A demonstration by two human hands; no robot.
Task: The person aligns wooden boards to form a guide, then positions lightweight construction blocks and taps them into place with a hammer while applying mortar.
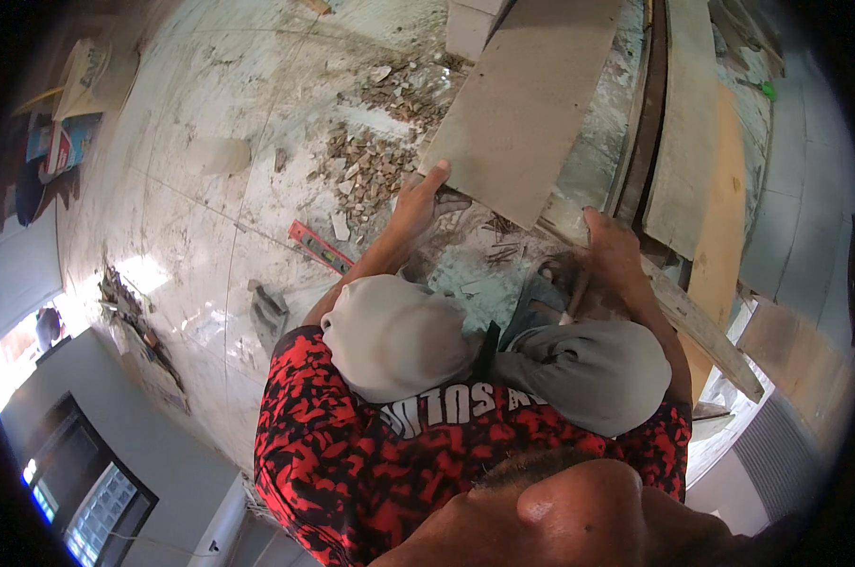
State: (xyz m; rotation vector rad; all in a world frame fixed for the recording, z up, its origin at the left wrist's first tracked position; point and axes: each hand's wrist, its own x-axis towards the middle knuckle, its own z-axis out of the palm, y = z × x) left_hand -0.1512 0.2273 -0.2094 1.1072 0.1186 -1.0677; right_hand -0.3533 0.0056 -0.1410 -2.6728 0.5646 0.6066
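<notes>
A flat brown board (531, 104) stretches away from me, its near end between my hands. My left hand (420, 203) grips the board's near left corner, thumb on top and fingers underneath. To the right of the board, my right hand (612, 248) is curled with its thumb up, beside the end of a narrow wooden strip (567, 219). Its fingers are mostly hidden. A thin brown stick (580, 291) shows just below this hand; whether the hand holds it is unclear. Several nails (505, 253) lie on the floor under the board's near edge.
A red spirit level (320, 248) and a grey glove (268, 315) lie at left. Broken rubble (371, 161) is heaped beyond my left hand. Long planks (684, 123) lie at right, and a wooden batten (706, 331) slants past my right forearm. My knees are close below.
</notes>
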